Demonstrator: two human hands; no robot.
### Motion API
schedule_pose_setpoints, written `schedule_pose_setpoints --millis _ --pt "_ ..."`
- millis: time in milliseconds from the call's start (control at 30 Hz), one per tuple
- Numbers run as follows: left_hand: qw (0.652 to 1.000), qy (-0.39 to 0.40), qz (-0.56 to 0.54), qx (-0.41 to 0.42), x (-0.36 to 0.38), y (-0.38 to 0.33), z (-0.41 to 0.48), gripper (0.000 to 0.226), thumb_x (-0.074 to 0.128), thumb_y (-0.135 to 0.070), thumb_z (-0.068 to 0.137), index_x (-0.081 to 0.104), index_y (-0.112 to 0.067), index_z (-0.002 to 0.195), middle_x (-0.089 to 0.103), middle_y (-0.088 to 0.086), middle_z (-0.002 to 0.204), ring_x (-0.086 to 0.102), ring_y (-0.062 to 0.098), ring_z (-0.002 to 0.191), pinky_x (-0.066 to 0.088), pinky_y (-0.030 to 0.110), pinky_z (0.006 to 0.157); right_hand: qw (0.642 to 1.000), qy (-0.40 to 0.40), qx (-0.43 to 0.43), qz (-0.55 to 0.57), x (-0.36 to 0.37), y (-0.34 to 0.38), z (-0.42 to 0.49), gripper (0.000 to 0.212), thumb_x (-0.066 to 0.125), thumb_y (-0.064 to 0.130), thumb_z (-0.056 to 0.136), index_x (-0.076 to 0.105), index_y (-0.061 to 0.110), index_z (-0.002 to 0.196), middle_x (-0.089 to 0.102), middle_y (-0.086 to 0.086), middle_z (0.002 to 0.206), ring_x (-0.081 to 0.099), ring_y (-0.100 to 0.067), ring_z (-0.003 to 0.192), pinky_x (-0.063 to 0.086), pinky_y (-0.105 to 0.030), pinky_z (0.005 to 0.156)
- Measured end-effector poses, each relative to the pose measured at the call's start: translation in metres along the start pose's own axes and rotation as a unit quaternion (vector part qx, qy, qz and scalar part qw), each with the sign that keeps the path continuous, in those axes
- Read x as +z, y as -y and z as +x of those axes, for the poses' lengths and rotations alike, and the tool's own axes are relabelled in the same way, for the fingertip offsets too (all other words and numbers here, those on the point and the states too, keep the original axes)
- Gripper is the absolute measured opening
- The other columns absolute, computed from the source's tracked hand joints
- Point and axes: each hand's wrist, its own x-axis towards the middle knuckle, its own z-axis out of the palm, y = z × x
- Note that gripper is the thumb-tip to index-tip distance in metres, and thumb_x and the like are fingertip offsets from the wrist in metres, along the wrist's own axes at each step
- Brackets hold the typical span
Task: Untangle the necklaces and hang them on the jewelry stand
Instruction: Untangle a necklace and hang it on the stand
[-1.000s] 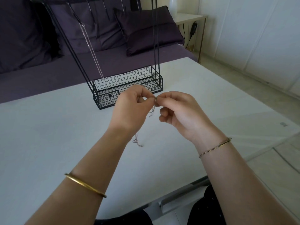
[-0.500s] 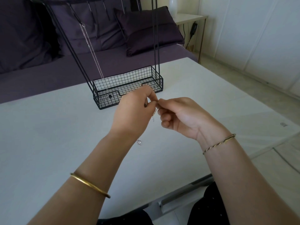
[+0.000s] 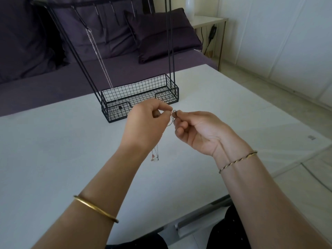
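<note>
Above the white table (image 3: 53, 150) my left hand (image 3: 145, 124) and my right hand (image 3: 195, 130) meet fingertip to fingertip. Both pinch the clasp end of a thin silver necklace (image 3: 172, 116). Its chain drops behind my left hand, and small pendants (image 3: 154, 157) dangle just over the tabletop. Behind the hands stands the black wire jewelry stand (image 3: 140, 97) with a mesh basket base and a row of hooks on its top bar. One silver necklace (image 3: 100, 58) hangs from a hook on its left side.
A purple sofa with cushions (image 3: 158, 35) runs behind the table. A small side table (image 3: 206, 21) stands at the back right. The table's near edge (image 3: 197, 209) lies close above my lap, with tiled floor to the right.
My right hand has turned palm up and its wrist has dropped. The clasp now shows between the fingertips, and the pendants hang lower and swing slightly.
</note>
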Motion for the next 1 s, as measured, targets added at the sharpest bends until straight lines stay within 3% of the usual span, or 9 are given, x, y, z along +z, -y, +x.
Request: schedule_pose_setpoints --millis 267,333,467,667,833,1000 --pt "1.000 -0.008 0.013 -0.005 0.003 -0.003 0.000 0.010 0.062 -0.012 0.087 0.063 -0.018 0.079 0.046 -0.008 0.054 0.037 0.003 0.042 0.032 0.014 0.041 0.997 0.000 -0.001 0.072 0.002 0.000 0.000 0.019 0.050 0.001 0.094 0.056 -0.002 0.076 0.046 -0.004 0.052 0.042 -0.007 0.038 0.044 -0.016 0.040" --pt "0.995 -0.014 -0.071 -0.073 0.000 -0.003 0.002 0.008 0.063 -0.014 0.087 0.065 -0.016 0.080 0.054 -0.006 0.060 0.041 0.002 0.047 0.035 0.016 0.043 0.994 -0.009 -0.004 0.105 -0.001 0.003 0.001 0.020 0.050 0.003 0.095 0.056 -0.001 0.076 0.046 -0.003 0.052 0.042 -0.007 0.037 0.043 -0.016 0.039" --pt "0.941 -0.009 -0.258 -0.218 -0.010 -0.003 0.003 0.013 0.057 -0.007 0.092 0.069 -0.012 0.092 0.070 0.000 0.079 0.050 0.008 0.061 0.034 0.016 0.041 0.991 -0.042 -0.014 0.125 -0.008 0.007 0.004 0.024 0.051 0.008 0.096 0.056 0.001 0.073 0.047 -0.001 0.050 0.042 -0.006 0.036 0.041 -0.016 0.038" --pt "0.925 0.019 -0.302 -0.228 -0.012 -0.004 0.002 0.028 0.051 0.006 0.090 0.068 -0.012 0.103 0.074 0.000 0.099 0.053 0.005 0.055 0.028 0.013 0.037 0.986 -0.088 -0.010 0.140 -0.011 0.004 0.008 0.025 0.052 0.009 0.096 0.056 0.002 0.072 0.049 -0.002 0.051 0.042 -0.007 0.035 0.041 -0.016 0.038" --pt "0.915 0.081 -0.341 -0.198 -0.013 -0.007 0.001 0.038 0.044 0.010 0.092 0.065 -0.013 0.113 0.072 -0.002 0.107 0.058 0.005 0.057 0.027 0.013 0.037 0.990 -0.130 0.001 0.058 -0.012 -0.005 0.013 0.025 0.051 0.009 0.096 0.056 0.002 0.073 0.052 -0.006 0.061 0.045 -0.009 0.037 0.046 -0.019 0.040" --pt "0.909 0.108 -0.354 -0.194 -0.013 -0.009 0.000 0.045 0.038 0.014 0.092 0.061 -0.012 0.120 0.069 -0.002 0.115 0.063 0.006 0.062 0.027 0.012 0.037 0.985 -0.106 -0.031 -0.134 -0.006 -0.007 0.009 0.009 0.047 0.008 0.097 0.054 0.004 0.102 0.065 -0.011 0.071 0.058 -0.018 0.057 0.056 -0.031 0.057"
